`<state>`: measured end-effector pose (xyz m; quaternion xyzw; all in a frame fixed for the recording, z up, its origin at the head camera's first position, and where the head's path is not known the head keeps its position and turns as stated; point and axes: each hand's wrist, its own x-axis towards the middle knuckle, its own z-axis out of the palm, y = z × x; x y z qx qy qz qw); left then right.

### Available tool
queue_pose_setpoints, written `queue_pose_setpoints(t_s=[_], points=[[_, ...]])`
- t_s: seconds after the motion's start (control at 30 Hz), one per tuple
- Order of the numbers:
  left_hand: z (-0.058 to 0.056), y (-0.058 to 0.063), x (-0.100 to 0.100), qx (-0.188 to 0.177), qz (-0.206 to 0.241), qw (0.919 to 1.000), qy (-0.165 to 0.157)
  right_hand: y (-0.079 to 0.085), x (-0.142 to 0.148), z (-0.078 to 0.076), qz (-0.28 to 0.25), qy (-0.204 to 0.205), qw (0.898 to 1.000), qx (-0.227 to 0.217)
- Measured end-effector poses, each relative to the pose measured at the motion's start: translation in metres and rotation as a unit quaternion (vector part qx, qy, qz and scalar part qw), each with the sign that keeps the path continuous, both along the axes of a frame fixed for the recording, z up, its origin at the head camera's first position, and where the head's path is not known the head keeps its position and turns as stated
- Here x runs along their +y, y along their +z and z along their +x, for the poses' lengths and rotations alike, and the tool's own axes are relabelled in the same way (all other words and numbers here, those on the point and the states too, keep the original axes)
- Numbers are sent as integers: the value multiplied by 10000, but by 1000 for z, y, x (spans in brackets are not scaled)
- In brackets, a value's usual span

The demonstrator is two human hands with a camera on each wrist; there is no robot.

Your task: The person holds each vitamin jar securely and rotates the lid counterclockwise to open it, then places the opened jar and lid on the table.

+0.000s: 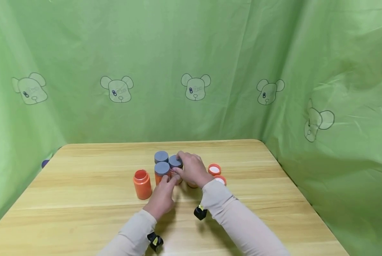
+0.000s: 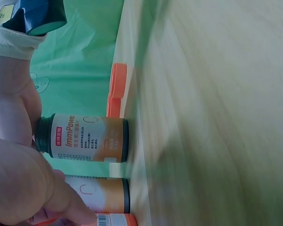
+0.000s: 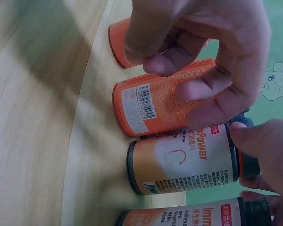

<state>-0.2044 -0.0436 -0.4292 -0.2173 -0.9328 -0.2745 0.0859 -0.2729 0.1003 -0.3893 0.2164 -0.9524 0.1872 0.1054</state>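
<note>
Three supplement bottles with grey lids stand grouped mid-table. My right hand (image 1: 194,169) grips the grey lid (image 1: 175,161) of the right one; the right wrist view shows thumb and fingers around the lid of this ImmPower bottle (image 3: 184,162). My left hand (image 1: 162,197) is at the front orange bottle (image 3: 160,99), its fingers loosely curled and overlapping that bottle in the right wrist view. A lidless ImmPower bottle (image 2: 87,137) with a dark neck stands beneath my right hand. The third grey-lidded bottle (image 1: 161,156) stands behind the front one.
An open orange bottle (image 1: 142,185) stands to the left of the group. Two orange lids (image 1: 214,169) lie to the right with their white insides up. The wooden table (image 1: 98,220) is bordered by green curtains (image 1: 158,46) at the back and sides.
</note>
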Motion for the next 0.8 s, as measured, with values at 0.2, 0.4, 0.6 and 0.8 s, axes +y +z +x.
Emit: queue_pose_setpoints(t_s=[0.2, 0.4, 0.6, 0.8], points=[[0, 0, -2, -52, 8, 10000, 82, 2, 3, 5, 109, -46, 9998, -163], [2, 1, -3, 4, 94, 10000, 28, 5, 8, 15, 598, 14, 9981, -115], [4, 2, -3, 158, 44, 9999, 2, 5, 13, 22, 610, 171, 9980, 34], [7, 2, -2, -11, 121, 9999, 35, 6, 20, 35, 326, 235, 9991, 115]])
